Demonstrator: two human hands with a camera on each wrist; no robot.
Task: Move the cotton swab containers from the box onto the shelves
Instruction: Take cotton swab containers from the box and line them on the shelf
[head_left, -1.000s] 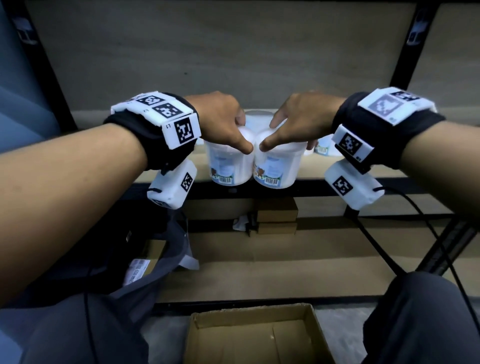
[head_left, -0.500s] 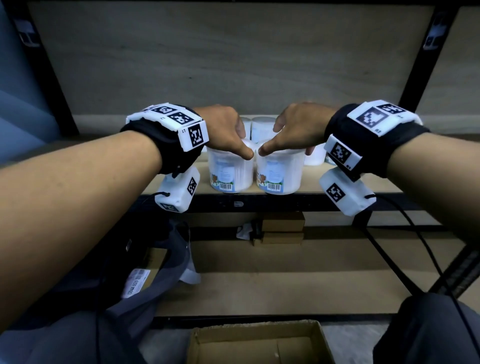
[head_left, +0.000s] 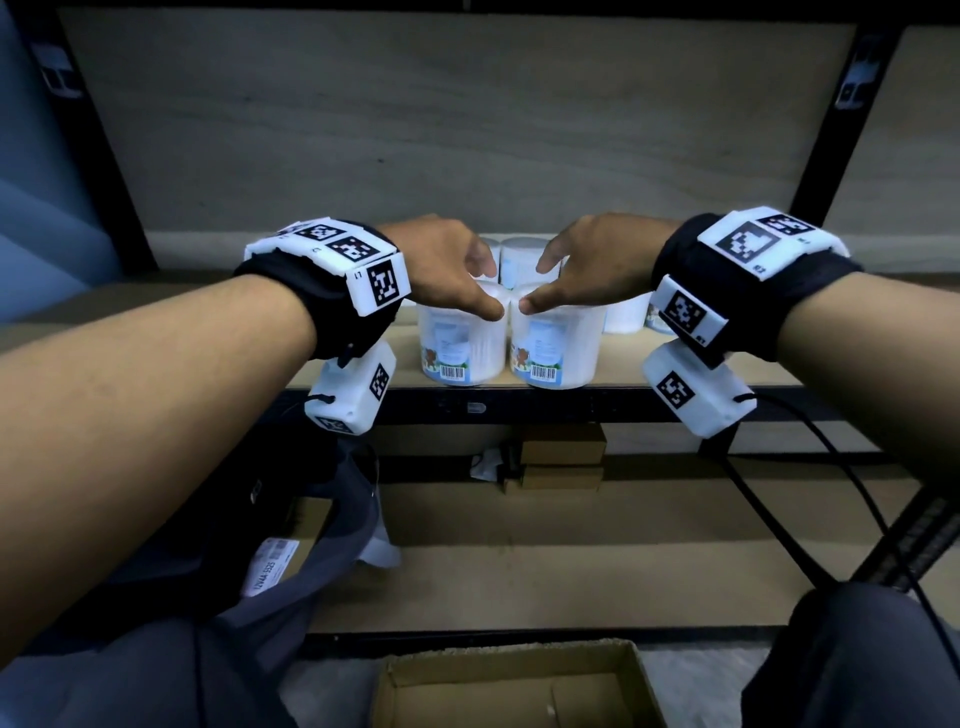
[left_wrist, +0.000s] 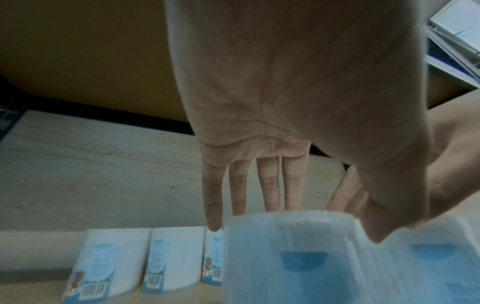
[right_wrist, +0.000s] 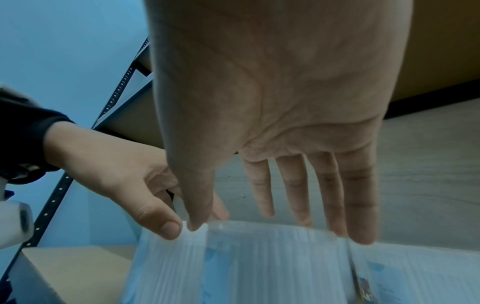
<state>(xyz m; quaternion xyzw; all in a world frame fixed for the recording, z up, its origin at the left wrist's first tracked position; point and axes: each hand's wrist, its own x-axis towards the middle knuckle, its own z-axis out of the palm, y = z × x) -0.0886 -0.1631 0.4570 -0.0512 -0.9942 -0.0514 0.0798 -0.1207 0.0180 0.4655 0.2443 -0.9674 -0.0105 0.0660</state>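
Two white cotton swab containers stand side by side at the front edge of the shelf (head_left: 727, 382), the left container (head_left: 462, 343) touching the right container (head_left: 556, 348). My left hand (head_left: 467, 280) lies over the left lid, fingers straight down its far side, thumb on the near rim; the same container (left_wrist: 285, 257) shows blurred under the palm. My right hand (head_left: 561, 280) covers the right container (right_wrist: 272, 263) likewise, its fingertips (right_wrist: 267, 212) just above the rim. The thumbs nearly meet.
More containers (head_left: 522, 260) stand behind, and a row of containers (left_wrist: 111, 263) shows to the left. An open cardboard box (head_left: 514, 686) sits on the floor below. Small brown boxes (head_left: 563, 457) lie on the lower shelf. Black cables (head_left: 831, 467) hang at right, a dark bag (head_left: 285, 545) at left.
Both containers came down from the shelf's lip and now stand on the board. My fingers have straightened over the lids.
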